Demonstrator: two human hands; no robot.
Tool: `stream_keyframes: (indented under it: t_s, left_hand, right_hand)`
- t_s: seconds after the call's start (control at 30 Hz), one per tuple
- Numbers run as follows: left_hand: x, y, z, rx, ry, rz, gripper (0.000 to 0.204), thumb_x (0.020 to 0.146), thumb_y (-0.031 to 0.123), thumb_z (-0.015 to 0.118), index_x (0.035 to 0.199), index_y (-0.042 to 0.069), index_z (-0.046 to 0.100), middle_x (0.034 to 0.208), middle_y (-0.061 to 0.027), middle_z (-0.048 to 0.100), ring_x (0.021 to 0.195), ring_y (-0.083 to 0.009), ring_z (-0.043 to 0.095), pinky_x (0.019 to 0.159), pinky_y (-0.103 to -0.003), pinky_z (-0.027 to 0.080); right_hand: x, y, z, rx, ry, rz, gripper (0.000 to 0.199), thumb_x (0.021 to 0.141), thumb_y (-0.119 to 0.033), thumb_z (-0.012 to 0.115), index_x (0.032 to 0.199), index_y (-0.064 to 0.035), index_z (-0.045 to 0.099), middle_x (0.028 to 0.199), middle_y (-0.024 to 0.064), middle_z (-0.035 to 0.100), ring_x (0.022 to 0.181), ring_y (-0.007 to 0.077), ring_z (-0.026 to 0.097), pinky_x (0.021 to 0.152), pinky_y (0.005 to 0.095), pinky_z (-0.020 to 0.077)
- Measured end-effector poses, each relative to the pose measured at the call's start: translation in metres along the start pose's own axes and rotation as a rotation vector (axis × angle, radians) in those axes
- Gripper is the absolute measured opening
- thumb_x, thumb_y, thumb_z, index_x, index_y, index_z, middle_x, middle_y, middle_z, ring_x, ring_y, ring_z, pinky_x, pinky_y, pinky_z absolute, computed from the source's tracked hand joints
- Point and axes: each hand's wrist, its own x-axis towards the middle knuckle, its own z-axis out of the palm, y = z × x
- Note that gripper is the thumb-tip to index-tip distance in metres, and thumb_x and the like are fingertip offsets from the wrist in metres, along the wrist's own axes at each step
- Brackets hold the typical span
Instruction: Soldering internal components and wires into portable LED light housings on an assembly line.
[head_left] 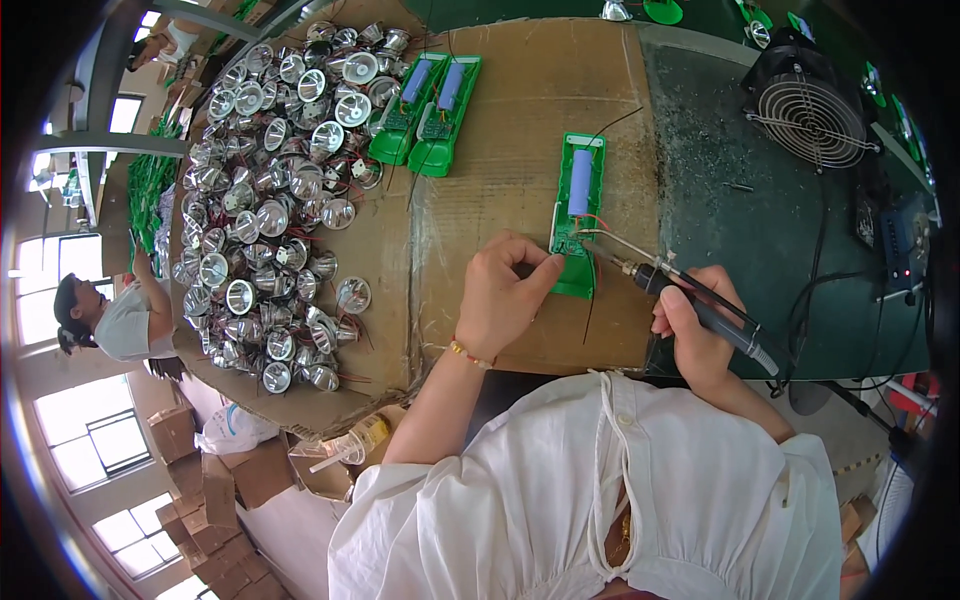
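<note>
In front of me on the cardboard lies a green plastic housing point(590, 278) with a blue cylindrical battery point(580, 182) and a small green circuit board point(567, 238) in it. My right hand point(700, 325) is closed round a black soldering iron point(705, 312) with a thin metal tube fixed along it. The iron's tip is at the board, near a red wire. With fingers bent and pinched, my left hand point(508, 290) touches the board's left edge; whatever its fingertips hold is hidden. Thin black wires stick out from both ends of the housing.
Many silver reflector cups point(270, 215) with wires are heaped at the left. Two more green housings point(433, 155) with batteries lie at the far middle. A round-grilled fan point(810, 118) and a blue powered box point(900, 250) stand at the right. Another person point(120, 318) is at the far left.
</note>
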Motion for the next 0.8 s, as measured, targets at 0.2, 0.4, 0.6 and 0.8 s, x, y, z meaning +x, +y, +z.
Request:
stream_keyframes:
  t_s: [0.2,0.4,0.6,0.8]
  left_hand:
    - [0.002,-0.006,0.002,0.015,0.017,0.066,0.017,0.073,0.014,0.068,0.068,-0.001,0.062,0.073,-0.0092,0.056,0.06,-0.0171,0.054,0.054,-0.028,0.041]
    - [0.002,-0.001,0.001,-0.021,-0.007,0.031,0.018,0.074,0.014,0.068,0.067,-0.002,0.061,0.073,-0.0087,0.056,0.057,-0.015,0.053,0.051,-0.028,0.041]
    - [0.002,0.001,0.002,-0.026,0.001,-0.029,0.017,0.073,0.013,0.068,0.066,-0.001,0.061,0.072,-0.0086,0.055,0.056,-0.0148,0.053,0.05,-0.028,0.042]
    - [0.001,0.003,0.003,0.039,0.022,0.008,0.017,0.073,0.012,0.067,0.065,-0.001,0.06,0.07,-0.0086,0.055,0.056,-0.0145,0.054,0.051,-0.027,0.042]
  right_hand:
    - [0.0,0.004,-0.006,-0.028,-0.002,-0.051,0.018,0.081,-0.009,0.063,0.084,0.0001,0.048,0.067,0.0085,0.057,0.053,0.0093,0.054,0.047,0.0219,0.0449]
    - [0.002,0.005,-0.02,-0.031,0.002,-0.099,0.018,0.082,-0.01,0.063,0.083,0.0003,0.048,0.067,0.0087,0.057,0.052,0.0092,0.054,0.046,0.0214,0.0447]
    - [0.011,0.012,-0.035,-0.073,0.086,-0.181,0.016,0.082,-0.009,0.06,0.086,0.0006,0.047,0.068,0.0086,0.055,0.049,0.0092,0.052,0.045,0.0199,0.0418]
    - [0.016,0.019,-0.038,-0.075,0.207,-0.144,0.018,0.083,-0.015,0.058,0.091,-0.0011,0.049,0.065,0.0072,0.055,0.047,0.0095,0.048,0.043,0.0195,0.0369]
